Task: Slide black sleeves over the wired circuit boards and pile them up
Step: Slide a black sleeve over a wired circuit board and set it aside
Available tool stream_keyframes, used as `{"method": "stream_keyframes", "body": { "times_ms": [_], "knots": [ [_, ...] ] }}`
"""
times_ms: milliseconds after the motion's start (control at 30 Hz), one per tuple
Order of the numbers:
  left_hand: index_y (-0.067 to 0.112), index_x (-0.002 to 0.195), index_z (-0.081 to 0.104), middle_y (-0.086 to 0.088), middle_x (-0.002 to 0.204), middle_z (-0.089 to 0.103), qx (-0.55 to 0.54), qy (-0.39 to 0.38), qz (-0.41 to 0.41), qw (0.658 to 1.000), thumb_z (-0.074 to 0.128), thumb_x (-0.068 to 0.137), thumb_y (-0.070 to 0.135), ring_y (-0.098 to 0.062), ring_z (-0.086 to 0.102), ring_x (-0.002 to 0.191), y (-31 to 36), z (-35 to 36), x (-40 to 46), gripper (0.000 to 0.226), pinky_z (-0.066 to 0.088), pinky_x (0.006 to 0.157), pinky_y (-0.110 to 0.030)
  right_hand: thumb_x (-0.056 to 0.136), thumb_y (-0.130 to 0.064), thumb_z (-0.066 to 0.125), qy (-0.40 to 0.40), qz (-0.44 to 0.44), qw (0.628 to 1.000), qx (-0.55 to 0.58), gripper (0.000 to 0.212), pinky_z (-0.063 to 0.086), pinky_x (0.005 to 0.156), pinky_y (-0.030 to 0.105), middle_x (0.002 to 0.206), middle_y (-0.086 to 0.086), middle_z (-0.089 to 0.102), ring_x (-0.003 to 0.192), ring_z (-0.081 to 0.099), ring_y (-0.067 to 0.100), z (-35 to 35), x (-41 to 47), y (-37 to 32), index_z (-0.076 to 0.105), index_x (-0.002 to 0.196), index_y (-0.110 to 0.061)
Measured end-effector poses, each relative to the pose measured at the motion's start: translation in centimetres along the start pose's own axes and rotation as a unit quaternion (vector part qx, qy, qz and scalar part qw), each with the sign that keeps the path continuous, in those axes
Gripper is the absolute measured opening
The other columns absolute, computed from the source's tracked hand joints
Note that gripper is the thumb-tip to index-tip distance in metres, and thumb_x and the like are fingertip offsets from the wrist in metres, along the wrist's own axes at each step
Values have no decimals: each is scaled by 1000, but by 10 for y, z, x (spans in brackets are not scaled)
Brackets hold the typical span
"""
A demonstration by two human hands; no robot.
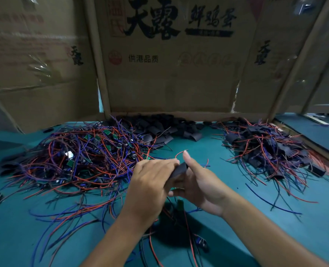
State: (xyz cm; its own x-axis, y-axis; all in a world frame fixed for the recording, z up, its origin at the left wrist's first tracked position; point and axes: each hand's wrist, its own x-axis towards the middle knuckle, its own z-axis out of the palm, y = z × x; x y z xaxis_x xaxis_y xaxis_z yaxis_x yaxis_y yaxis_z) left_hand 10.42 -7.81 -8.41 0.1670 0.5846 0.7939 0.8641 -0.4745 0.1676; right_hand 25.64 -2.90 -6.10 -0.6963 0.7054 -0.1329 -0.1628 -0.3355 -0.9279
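Teal bench (208,149), cardboard wall (169,83) behind. Both hands mid-bench: left hand (150,182) and right hand (200,186) pinch black sleeve (179,169). Feels light, floppy, so grip edges near mouth. Bare boards (79,157) far left, finished pile (269,149) right.

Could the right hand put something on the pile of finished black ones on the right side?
Probably yes. The right hand is near the middle of the table, and only bare green surface lies between it and the sleeved pile. It currently holds a black sleeve with the left hand.
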Motion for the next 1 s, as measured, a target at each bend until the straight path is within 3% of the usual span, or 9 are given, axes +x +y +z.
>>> {"method": "stream_keyframes", "body": {
  "times_ms": [67,133,200,267,400,533,700,833,1000],
  "knots": [
    [11,113,70,4,103,72,-18,-8,-27,999,62,92,20,-21,67,94,0,-4,1,25,46,82,-40,91,-53,49,48,-39,996,-69,52,49,75,35,91,14,68,84,62,22,-2,3,-1,67,96,-4],
    [12,111,67,4,94,71,-59,-13,-90,994,66,94,20,-21,66,84,-2,-9,3,19,49,73,-39,97,-33,55,131,-159,952,-226,29,52,73,35,91,5,70,83,64,16,-7,4,-1,69,98,-7],
    [14,107,59,6,79,67,-118,-31,-172,978,61,96,28,-21,63,69,-5,-13,5,18,47,60,-35,94,-23,61,187,-292,872,-346,16,53,79,36,96,-2,70,90,65,12,-16,2,-3,68,104,-13],
    [19,102,54,3,68,66,-205,-67,-237,947,56,98,31,-19,60,61,-6,-13,6,13,47,56,-37,89,-27,67,144,-387,779,-472,30,50,89,30,110,-4,67,105,62,12,-23,-2,-7,65,116,-16],
    [13,90,58,2,55,57,-343,-96,-336,872,54,101,25,-17,49,50,-3,-7,7,17,41,53,-40,85,-37,70,83,-408,615,-669,50,43,98,23,123,0,61,114,56,16,-20,-2,-1,60,128,-12],
    [19,76,60,12,54,44,-404,-100,-361,835,60,98,23,-8,34,52,-2,-5,7,22,27,50,-28,81,-24,77,111,-413,609,-669,44,48,91,30,116,1,65,107,60,21,-14,-3,1,65,121,-10],
    [19,82,62,-12,75,63,-303,-159,-302,890,56,87,42,-13,50,67,0,-7,4,24,46,69,-53,80,-26,74,73,-361,628,-685,42,46,82,29,101,-2,66,94,60,20,-13,-6,-4,65,120,-15],
    [25,75,54,7,54,49,-146,-148,-285,936,50,82,68,-12,42,51,-10,-19,5,44,40,54,-37,85,-33,65,119,-320,656,-673,38,48,82,32,106,-4,68,96,62,18,-18,-6,-3,64,120,-19],
    [21,68,55,7,50,51,-30,-33,-350,936,55,97,42,-10,45,46,-60,-47,5,36,36,49,-27,90,-33,66,171,-302,624,-700,31,51,76,37,106,-6,70,95,65,21,-26,-5,-2,64,119,-22]
  ]
}}
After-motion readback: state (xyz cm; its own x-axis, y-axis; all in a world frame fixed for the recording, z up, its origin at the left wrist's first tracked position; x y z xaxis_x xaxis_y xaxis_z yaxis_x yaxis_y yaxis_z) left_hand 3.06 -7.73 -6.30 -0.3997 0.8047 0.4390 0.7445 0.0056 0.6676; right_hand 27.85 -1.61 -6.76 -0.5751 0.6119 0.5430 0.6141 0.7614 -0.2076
